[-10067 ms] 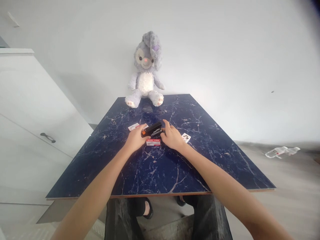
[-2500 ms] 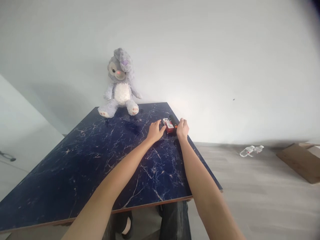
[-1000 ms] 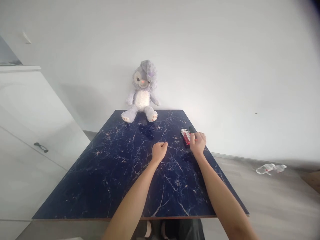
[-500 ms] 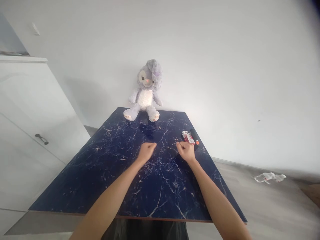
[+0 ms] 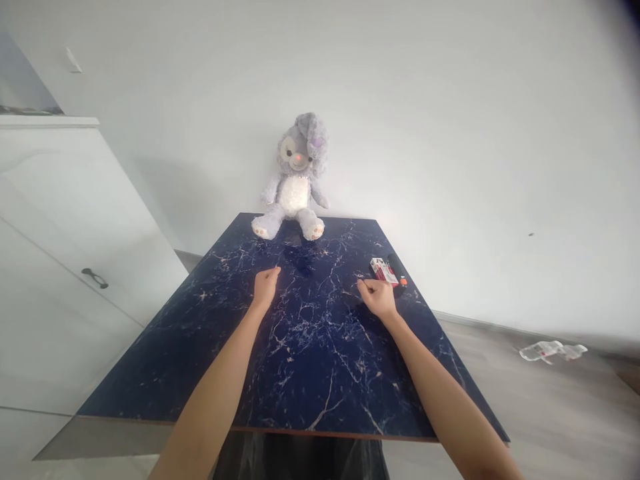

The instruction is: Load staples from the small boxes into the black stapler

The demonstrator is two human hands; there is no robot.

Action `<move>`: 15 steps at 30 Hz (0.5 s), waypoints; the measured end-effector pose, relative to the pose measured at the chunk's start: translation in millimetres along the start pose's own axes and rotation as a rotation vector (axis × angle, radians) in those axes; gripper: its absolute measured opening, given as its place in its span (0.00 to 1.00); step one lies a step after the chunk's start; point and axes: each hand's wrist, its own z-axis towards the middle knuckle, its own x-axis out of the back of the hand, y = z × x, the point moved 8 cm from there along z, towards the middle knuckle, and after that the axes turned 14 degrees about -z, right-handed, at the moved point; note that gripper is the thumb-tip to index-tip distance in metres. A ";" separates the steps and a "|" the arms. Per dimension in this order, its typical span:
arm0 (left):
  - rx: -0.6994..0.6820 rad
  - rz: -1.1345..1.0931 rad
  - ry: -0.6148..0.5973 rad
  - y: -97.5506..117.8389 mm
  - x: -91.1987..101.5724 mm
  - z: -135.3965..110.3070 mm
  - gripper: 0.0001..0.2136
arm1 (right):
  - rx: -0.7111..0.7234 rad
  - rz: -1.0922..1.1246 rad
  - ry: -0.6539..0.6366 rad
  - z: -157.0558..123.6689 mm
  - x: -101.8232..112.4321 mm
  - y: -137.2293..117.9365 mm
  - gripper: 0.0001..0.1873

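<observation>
My left hand (image 5: 266, 288) is closed in a fist over the middle of the table, thumb towards the far side. My right hand (image 5: 379, 297), also curled closed, is on the right part of the table, thumb pointing left. If either fist contains anything, it is hidden or too small to make out. Just behind my right hand lies a small red-and-white box (image 5: 384, 270); the hand overlaps its near end. Beside the box is a dark object (image 5: 397, 265) with an orange spot near its end.
A grey-lilac plush toy (image 5: 294, 193) sits at the far edge of the blue marbled table (image 5: 310, 373), against the wall. A white cabinet (image 5: 65, 220) stands on the left. Clear plastic bottles (image 5: 550, 351) appear to lie on the floor at right.
My left hand has moved left and slightly away from me, widening the gap between my hands. My right hand stays near the box. The view has shifted slightly.
</observation>
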 end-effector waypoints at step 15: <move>-0.025 0.108 -0.075 4.9 -8.8 -0.6 0.23 | 0.049 0.013 0.000 -0.7 -3.9 -17.0 0.28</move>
